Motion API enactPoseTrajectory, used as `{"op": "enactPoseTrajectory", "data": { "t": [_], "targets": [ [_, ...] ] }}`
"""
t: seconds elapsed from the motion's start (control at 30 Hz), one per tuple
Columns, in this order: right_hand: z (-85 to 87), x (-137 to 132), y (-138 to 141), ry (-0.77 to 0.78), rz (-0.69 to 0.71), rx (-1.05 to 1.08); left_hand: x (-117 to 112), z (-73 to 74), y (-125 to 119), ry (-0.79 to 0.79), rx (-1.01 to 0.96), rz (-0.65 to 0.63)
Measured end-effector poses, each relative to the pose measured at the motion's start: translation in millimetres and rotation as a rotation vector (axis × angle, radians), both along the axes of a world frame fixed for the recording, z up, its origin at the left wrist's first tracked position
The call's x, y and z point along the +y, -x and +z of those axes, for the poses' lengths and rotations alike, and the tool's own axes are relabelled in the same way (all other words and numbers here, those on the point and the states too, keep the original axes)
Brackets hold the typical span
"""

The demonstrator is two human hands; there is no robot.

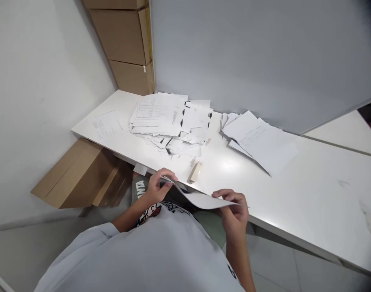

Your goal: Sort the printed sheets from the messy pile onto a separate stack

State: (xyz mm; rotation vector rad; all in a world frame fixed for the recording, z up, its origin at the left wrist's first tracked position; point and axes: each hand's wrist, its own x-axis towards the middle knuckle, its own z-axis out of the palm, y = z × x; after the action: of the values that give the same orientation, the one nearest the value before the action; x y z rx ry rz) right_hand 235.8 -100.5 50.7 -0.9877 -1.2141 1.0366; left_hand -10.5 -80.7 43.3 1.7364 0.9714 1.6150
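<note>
Working out from my left hand (156,186) and right hand (234,211), I have open tabletop (313,194) at 3 o'clock. At 12, a beige stapler (196,172) sits just past the held sheet (200,199) and blocks the direct path. A loose paper pile (161,117) obstructs 11 o'clock, a paper stack (252,136) obstructs 1 o'clock, and a grey partition (249,52) bounds the far edge.

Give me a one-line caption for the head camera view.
Left hand and right hand hold a sheet of paper above a white desk, near a beige stapler and loose paper stacks.
</note>
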Motion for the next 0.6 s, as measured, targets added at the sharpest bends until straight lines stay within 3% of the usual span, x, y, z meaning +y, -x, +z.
{"op": "enactPoseTrajectory", "data": {
  "t": [0.1,0.2,0.3,0.37,0.47,0.6],
  "targets": [
    [-10.9,-15.1,1.9,0.028,-0.094,-0.015,-1.6,-14.0,-12.2,-0.068,-0.125,-0.01],
    [-6.5,-20.0,-8.3,-0.09,-0.346,-0.02,3.6,-13.9,-25.3,-0.146,-0.144,-0.01],
    [6.2,-10.9,-36.6,-0.174,-0.696,-0.031,20.5,-4.8,-41.5,-0.159,-0.02,-0.134],
    [8.8,0.1,-59.7,-0.126,-0.828,-0.065,34.6,-1.1,-55.0,-0.154,0.113,-0.264],
    [-4.4,15.0,-87.0,0.005,-0.832,-0.082,49.5,-3.5,-78.2,-0.126,0.26,-0.413],
    [-38.8,21.2,-98.7,0.161,-0.79,-0.05,50.4,-15.2,-105.2,-0.033,0.317,-0.462]
  ]
}}
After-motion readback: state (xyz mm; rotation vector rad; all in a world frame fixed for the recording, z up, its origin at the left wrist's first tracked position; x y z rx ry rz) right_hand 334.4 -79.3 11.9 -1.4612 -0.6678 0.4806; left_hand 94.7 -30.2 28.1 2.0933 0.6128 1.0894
